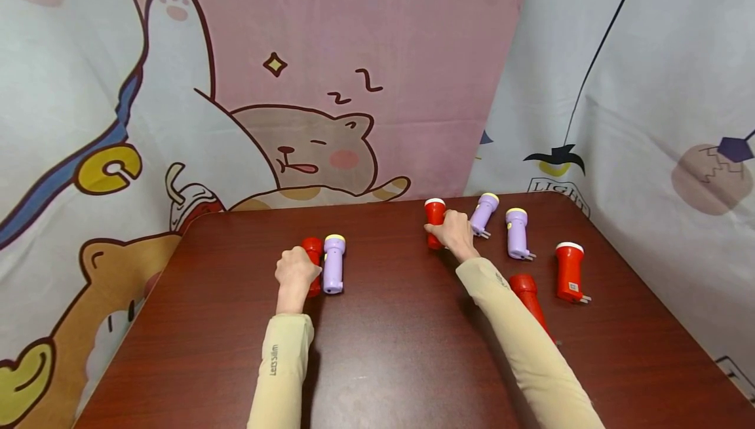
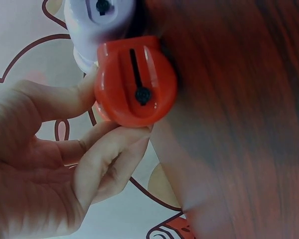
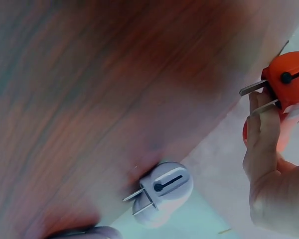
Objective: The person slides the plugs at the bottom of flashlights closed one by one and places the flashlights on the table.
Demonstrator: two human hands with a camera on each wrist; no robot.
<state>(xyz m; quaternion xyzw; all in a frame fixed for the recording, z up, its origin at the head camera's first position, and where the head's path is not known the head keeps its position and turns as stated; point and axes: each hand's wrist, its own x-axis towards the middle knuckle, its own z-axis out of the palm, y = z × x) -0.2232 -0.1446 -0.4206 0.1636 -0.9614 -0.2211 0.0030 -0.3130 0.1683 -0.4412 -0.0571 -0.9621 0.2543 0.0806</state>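
Note:
My left hand [image 1: 293, 268] pinches a red flashlight [image 2: 137, 84] between thumb and fingers, its slotted end facing the wrist camera. Close beside it on the table lies a purple flashlight [image 1: 333, 265] with a yellow rim. Toward the back of the table, my right hand [image 1: 455, 229] grips another red flashlight [image 1: 435, 214] with a white rim. Two metal prongs stick out from its end in the right wrist view. Just right of that hand is a purple flashlight [image 1: 484, 214] with its prongs out.
Farther right on the brown table [image 1: 377, 350] lie another purple flashlight [image 1: 516, 234] and a white-rimmed red one [image 1: 569, 272], both with prongs out. One more red flashlight [image 1: 529, 297] is partly hidden by my right sleeve. A cartoon-printed cloth [image 1: 413, 55] hangs behind the table.

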